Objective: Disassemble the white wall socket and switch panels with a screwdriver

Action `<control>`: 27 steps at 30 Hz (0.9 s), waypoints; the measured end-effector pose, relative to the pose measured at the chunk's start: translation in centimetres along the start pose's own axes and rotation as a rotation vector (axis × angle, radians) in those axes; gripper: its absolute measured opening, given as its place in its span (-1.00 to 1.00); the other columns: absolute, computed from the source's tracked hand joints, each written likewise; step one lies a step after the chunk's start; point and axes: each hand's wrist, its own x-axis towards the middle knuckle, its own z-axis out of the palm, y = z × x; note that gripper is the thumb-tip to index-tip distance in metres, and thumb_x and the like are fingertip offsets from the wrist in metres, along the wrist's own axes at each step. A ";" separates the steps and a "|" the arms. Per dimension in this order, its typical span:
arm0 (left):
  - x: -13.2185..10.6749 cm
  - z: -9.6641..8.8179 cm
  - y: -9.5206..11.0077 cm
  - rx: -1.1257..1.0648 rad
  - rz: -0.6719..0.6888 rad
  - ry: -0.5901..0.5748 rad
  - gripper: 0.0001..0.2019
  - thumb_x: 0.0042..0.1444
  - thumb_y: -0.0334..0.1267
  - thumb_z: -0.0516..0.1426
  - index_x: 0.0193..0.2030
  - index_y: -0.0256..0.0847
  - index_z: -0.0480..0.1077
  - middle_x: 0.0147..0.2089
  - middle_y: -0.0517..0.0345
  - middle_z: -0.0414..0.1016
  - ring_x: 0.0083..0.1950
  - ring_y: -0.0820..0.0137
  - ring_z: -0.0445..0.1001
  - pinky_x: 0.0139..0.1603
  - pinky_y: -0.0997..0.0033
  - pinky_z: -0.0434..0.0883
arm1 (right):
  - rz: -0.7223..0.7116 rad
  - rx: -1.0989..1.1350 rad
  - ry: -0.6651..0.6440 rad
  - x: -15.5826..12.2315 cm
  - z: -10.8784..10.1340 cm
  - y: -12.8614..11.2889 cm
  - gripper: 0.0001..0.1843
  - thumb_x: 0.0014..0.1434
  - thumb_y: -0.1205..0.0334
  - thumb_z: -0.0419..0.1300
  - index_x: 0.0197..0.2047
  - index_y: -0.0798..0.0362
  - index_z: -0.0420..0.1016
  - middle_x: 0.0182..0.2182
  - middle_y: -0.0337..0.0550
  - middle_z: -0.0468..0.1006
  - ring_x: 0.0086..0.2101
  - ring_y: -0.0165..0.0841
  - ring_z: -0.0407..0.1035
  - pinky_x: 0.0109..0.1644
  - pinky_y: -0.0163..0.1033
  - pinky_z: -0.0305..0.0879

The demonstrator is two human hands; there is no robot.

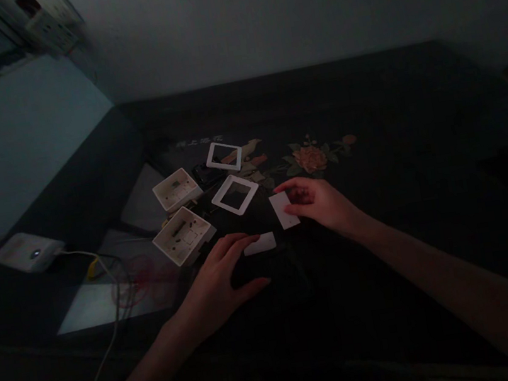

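Observation:
Pinched between the thumb and fingers of my right hand [313,201] is a flat white rectangular plate [282,212], tilted above the dark table. My left hand [219,278] has its thumb and fingers apart. Its fingertips lie at a second white plate [262,244] low on the table; whether they press on it I cannot tell. Just beyond the hands are two square white frames, one nearer [223,202] and one farther back [216,165]. To their left stand two open white wall boxes, the front box [160,246] and the rear box [162,201].
Small dark parts [207,173] lie among the boxes and frames. On the left is a white device [29,253] with a cable [117,313] running toward me. The dark tabletop [393,131] carries a printed flower [310,159]. A wall [280,14] rises behind; the light is dim.

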 end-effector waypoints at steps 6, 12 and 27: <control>-1.7 2.0 -0.1 -0.050 -0.045 -0.063 -0.24 0.05 -0.10 0.34 0.36 -0.04 0.14 0.32 -0.15 0.27 0.31 -0.03 0.30 0.29 -0.21 0.35 | 0.200 0.165 0.075 -7.8 -3.5 1.3 -0.65 0.08 0.15 0.33 -0.04 0.00 0.51 -0.21 -0.11 0.64 -0.29 -0.26 0.56 -0.29 -0.15 0.52; -2.3 2.8 0.2 -0.020 -0.061 -0.075 -0.12 -0.02 -0.11 0.37 0.41 0.05 0.07 0.33 -0.11 0.29 0.31 -0.10 0.28 0.27 -0.31 0.31 | 0.344 0.388 0.149 -10.5 -3.4 2.1 -0.50 -0.02 0.16 0.45 0.02 -0.06 0.54 -0.16 -0.14 0.63 -0.26 -0.28 0.56 -0.25 -0.20 0.53; -2.8 3.1 0.7 -0.065 -0.319 0.131 -0.63 0.11 -0.07 0.23 0.01 -0.16 0.40 -0.02 -0.02 0.48 0.00 0.09 0.51 0.05 -0.01 0.50 | 0.279 0.384 0.071 -11.3 -1.7 2.1 -0.64 0.01 0.27 0.39 -0.08 -0.05 0.51 -0.21 -0.21 0.63 -0.25 -0.32 0.57 -0.24 -0.21 0.58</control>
